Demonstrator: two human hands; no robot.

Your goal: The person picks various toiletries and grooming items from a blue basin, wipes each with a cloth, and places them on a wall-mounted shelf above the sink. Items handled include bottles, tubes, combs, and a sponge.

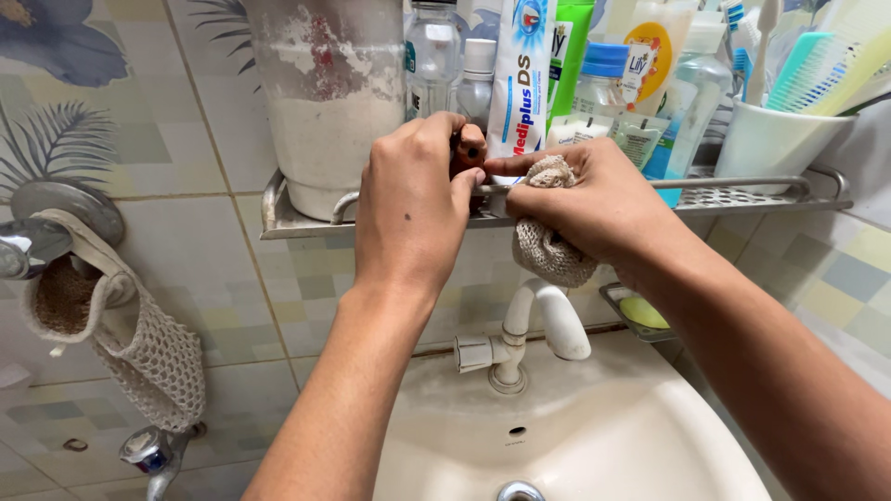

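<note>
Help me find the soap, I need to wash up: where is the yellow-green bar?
In the head view, the soap bar lies in a small wall dish right of the white tap, below the metal shelf, just under the right hand's wrist.

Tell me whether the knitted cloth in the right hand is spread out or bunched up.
Bunched up. The beige knitted cloth is wadded inside the right hand, with a lump hanging below the grip against the metal shelf rail.

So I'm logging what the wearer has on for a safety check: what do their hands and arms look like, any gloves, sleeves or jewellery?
Both arms are bare to the frame edge: no sleeves, gloves, watch or rings show. The left hand has a small dark mole on its back; the right hand shows no markings.
</note>
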